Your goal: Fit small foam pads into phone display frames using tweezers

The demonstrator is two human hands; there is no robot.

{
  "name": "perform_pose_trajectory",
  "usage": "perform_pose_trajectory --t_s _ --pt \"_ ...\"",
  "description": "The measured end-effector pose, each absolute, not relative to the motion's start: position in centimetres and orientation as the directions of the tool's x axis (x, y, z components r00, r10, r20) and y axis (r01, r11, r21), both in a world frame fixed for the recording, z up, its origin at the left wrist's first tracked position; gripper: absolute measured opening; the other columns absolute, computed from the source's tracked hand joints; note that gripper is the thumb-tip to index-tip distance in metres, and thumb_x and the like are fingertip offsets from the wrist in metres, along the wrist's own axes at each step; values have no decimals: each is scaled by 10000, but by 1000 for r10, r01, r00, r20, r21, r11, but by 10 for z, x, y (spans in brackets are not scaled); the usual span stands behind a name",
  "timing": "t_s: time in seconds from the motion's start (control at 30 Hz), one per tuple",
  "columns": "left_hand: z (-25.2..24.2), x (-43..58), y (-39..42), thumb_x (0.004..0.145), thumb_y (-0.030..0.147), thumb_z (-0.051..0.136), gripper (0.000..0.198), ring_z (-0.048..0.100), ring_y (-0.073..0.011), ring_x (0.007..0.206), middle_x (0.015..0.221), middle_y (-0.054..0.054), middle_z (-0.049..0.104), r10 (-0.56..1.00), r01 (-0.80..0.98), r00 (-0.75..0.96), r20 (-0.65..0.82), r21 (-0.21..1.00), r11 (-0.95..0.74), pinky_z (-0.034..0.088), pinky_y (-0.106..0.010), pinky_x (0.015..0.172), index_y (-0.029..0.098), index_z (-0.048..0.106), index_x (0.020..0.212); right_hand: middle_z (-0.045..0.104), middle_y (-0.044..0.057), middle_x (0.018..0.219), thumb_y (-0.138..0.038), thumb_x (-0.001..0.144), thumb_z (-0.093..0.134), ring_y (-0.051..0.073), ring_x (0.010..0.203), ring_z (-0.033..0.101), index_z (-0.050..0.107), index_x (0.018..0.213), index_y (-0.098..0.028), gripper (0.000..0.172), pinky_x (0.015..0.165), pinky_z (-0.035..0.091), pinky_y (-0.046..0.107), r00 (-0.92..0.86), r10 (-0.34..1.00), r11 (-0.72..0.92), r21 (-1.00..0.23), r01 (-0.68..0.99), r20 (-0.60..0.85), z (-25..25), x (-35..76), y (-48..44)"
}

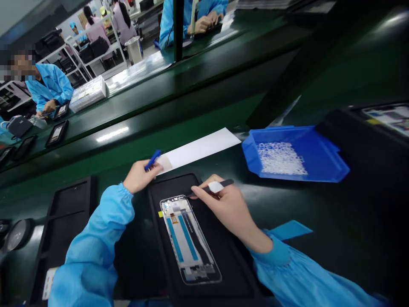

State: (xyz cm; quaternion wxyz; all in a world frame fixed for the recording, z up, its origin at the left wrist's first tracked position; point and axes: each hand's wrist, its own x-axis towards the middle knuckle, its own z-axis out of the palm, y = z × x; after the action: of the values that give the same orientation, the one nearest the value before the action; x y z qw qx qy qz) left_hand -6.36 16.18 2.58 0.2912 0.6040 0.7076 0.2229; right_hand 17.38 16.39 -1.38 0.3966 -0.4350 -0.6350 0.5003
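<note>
A phone frame (191, 241) with its inner parts exposed lies on a black tray (228, 279). My right hand (225, 204) pinches dark tweezers (226, 183) with a white patch, their tip at the frame's top edge. Beyond the tray's upper left corner, my left hand (142, 174) is closed around a small blue plastic tool (152, 160), its exact kind unclear. Its fingertips are at the near end of a white paper strip (204, 148). A yellow tab (160, 214) sticks out at the frame's left edge.
A blue bin (322, 157) of small white rings (281, 158) stands at the right. Another black tray (68, 213) lies at the left, beside a round dark object (19, 234). Co-workers in blue (53, 83) sit across the green bench (134, 115).
</note>
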Motion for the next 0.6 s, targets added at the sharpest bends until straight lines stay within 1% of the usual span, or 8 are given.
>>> perform_pose_trajectory --t_s 0.03,0.07,0.13,0.27,0.43,0.6 --pt "30 -54 155 864 399 562 303 599 -141 596 627 3 635 968 712 -34 -250 673 199 477 -248 629 138 715 893 628 24 626 -479 819 649 195 594 621 592 659 -218 312 530 433 299 -313 945 167 -965 203 98 -15 172 162" --pt "34 -46 148 853 402 569 295 565 -131 558 591 17 607 943 719 29 -332 662 211 449 -242 595 144 711 865 638 28 654 -453 826 637 195 617 622 596 655 -216 295 545 433 298 -322 939 203 -949 242 119 -16 170 161" --pt "38 -32 139 848 376 561 260 532 -120 555 603 25 598 905 753 101 -413 626 202 407 -236 576 158 701 827 637 21 662 -422 833 624 194 639 619 592 657 -216 273 565 430 296 -344 930 234 -929 287 128 -18 168 162" --pt "37 -24 136 855 354 543 236 527 -125 591 652 19 605 892 784 122 -436 594 183 378 -235 575 166 681 814 632 10 660 -403 832 623 196 653 625 575 662 -220 254 596 438 298 -352 927 243 -922 302 129 -19 167 163" --pt "34 -23 140 864 338 539 225 505 -125 577 655 15 601 886 823 127 -445 546 156 359 -239 562 168 672 803 625 -1 645 -399 825 632 197 647 642 544 666 -224 252 586 438 292 -345 933 214 -930 300 104 -19 168 162" --pt "36 -20 140 867 345 534 236 513 -131 574 654 10 610 888 850 124 -442 509 135 359 -243 561 169 665 780 634 -1 651 -403 828 630 198 654 648 549 667 -222 255 601 441 295 -351 932 207 -931 300 95 -19 167 162"
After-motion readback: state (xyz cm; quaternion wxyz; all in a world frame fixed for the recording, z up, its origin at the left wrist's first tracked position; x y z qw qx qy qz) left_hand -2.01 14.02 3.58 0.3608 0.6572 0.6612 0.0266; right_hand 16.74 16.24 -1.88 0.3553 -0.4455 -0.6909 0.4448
